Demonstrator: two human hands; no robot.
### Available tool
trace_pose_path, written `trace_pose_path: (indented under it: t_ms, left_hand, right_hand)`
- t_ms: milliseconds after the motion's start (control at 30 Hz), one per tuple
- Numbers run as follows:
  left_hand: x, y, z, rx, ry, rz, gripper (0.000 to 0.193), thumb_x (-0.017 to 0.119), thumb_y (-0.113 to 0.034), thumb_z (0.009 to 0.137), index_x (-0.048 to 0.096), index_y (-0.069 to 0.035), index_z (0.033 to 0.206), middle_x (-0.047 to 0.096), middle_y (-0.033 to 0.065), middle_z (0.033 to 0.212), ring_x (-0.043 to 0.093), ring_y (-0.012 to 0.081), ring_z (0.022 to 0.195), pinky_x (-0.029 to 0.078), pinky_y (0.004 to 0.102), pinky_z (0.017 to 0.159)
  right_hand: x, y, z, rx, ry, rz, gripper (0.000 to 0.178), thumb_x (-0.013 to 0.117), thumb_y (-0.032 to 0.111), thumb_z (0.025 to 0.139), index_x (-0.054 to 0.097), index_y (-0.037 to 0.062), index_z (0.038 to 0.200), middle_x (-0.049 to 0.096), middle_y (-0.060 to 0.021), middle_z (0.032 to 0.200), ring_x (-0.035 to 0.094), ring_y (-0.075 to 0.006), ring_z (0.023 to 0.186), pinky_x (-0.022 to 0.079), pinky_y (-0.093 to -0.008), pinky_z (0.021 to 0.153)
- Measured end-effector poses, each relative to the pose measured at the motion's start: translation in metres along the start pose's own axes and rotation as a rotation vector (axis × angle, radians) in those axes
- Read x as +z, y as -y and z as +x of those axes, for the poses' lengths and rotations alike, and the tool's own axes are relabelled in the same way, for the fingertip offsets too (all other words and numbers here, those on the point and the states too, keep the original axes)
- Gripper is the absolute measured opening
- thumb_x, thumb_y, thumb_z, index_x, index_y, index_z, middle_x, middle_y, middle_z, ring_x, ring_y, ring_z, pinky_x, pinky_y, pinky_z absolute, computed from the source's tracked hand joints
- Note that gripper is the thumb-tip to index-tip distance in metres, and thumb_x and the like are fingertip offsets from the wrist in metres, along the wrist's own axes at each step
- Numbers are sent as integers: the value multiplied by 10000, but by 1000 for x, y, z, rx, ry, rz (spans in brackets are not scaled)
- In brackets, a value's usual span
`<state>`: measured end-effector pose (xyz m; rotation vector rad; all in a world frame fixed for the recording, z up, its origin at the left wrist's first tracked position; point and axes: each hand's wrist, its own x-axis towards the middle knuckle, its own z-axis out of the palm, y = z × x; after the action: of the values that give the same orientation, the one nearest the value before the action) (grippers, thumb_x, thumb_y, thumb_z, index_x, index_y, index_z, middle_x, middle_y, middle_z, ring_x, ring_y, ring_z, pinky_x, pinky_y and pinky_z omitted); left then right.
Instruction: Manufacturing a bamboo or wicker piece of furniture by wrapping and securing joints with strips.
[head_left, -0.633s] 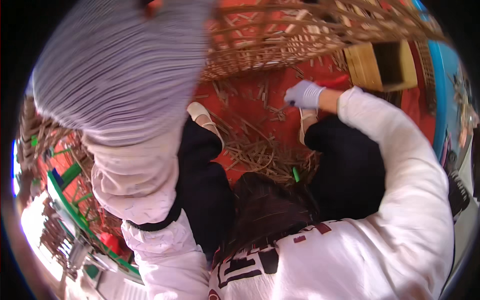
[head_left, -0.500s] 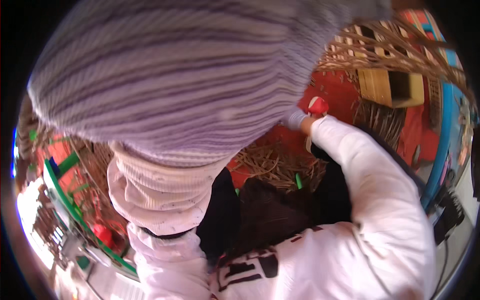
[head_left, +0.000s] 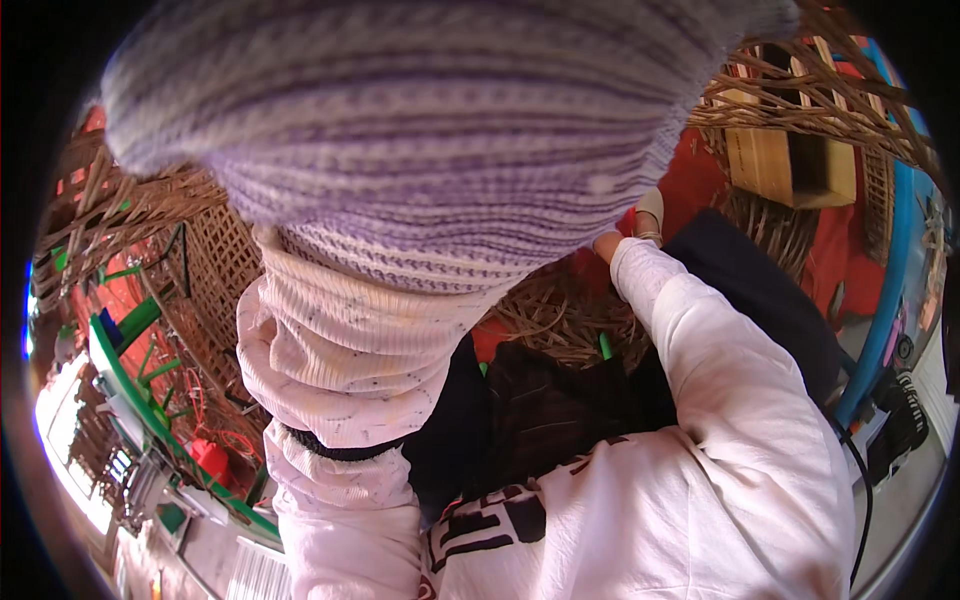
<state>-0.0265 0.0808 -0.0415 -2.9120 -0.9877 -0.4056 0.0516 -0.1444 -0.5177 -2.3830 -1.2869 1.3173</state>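
A purple-and-white striped knit covering on my left arm fills the upper middle, very close to me. It hides my left hand's fingers, and I cannot tell what they touch. My right arm, in a white sleeve, reaches forward. Only a little of my right hand shows at the cuff, its fingers hidden behind the striped knit. Close to it are a pale, partly hidden shoe and a pile of brown woven strips on the red floor covering.
Woven brown wickerwork arches at the upper right over an open cardboard box. More wickerwork stands at the left, beside a green curved rim and a red object. A blue curved edge runs down the right.
The striped knit has shifted up and to the right, uncovering wickerwork at the left. More of my right hand is hidden behind it. My dark-clad right leg shows more.
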Motion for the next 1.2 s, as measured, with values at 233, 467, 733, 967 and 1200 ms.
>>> trace_pose_path:
  t_ms: [233, 467, 733, 967, 1200]
  left_hand:
    - [15, -6, 7, 13, -1, -82, 449, 691, -523, 894, 700, -144, 1135, 691, 79, 862, 670, 187, 803, 489, 326, 676]
    - [16, -6, 7, 3, -3, -81, 448, 694, -520, 892, 698, -143, 1133, 689, 77, 863, 667, 185, 805, 484, 326, 680]
    - [17, -5, 5, -7, 13, -86, 446, 697, -518, 890, 697, -142, 1132, 686, 74, 864, 663, 183, 808, 479, 327, 684]
    - [15, -6, 8, -6, 12, -86, 445, 700, -515, 888, 695, -141, 1130, 684, 71, 864, 659, 182, 811, 475, 328, 687]
    - [20, -8, 8, 0, -6, -80, 444, 703, -513, 886, 694, -140, 1128, 682, 69, 865, 656, 180, 814, 470, 329, 690]
  right_hand:
    - [-56, 1, 25, 530, -238, 73, 382, 652, 407, 890, 632, 123, 1144, 679, -145, 1169, 663, -330, 1081, 541, -462, 886]
    - [-46, 2, 39, 729, -210, 168, 399, 675, 411, 875, 674, 129, 1157, 677, -134, 1202, 645, -329, 1142, 534, -446, 937]
    - [-85, -4, 32, 215, -161, -132, 268, 582, 295, 921, 637, 147, 1138, 680, -130, 1115, 663, -349, 1065, 543, -482, 877]
    - [-84, -41, 63, 206, -241, -228, 271, 453, 170, 969, 576, 141, 1209, 636, -140, 1186, 660, -370, 1064, 554, -490, 861]
    - [-74, -35, 35, 393, -143, -134, 378, 610, 275, 933, 562, 138, 1283, 583, -152, 1276, 646, -362, 1110, 546, -487, 893]
